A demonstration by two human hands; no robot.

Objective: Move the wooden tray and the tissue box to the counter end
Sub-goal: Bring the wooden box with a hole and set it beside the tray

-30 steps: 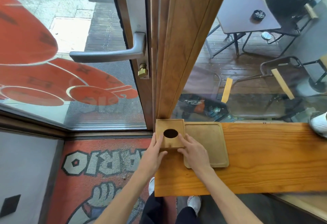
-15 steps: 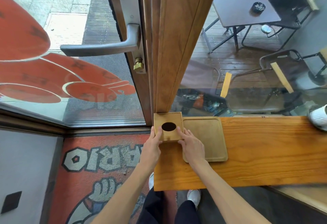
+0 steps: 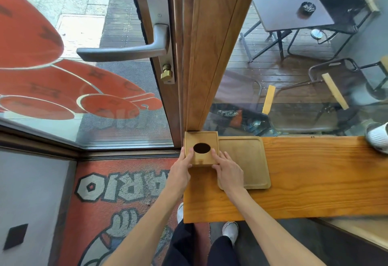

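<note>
Two bare hands, one tissue box, one wooden tray and one counter make up the scene. Going left to right: at about nine o'clock from the box is a glass door with one grey lever handle (image 3: 126, 50) and one brass lock knob (image 3: 166, 74), and below it a red floor mat (image 3: 117, 194) with large pale letters. The left hand (image 3: 180, 171) grips the left side of the tissue box (image 3: 202, 150), thumb lying on the lid near its one dark oval opening. The box sits at the far left corner of the counter (image 3: 315, 173), tucked against the foot of the wooden door post (image 3: 205, 55) that rises at twelve o'clock from it. The right hand (image 3: 228, 170) clasps the box's right front corner, fingers spread on its lid and side, its heel lying over the wooden tray (image 3: 249, 160). The tray lies flat at three o'clock from the box, touching its right side. At the far right edge, a white ribbed object (image 3: 378, 137) rests on the counter; what it is cannot be told. Two white shoes (image 3: 230, 230) show below at six o'clock.

Compared with a second ago, the box has been pushed away from the person toward twelve o'clock, now snug in the corner under the post, where before it stood slightly nearer. Both hands have kept their hold on it, and the tray has stayed beside it.
</note>
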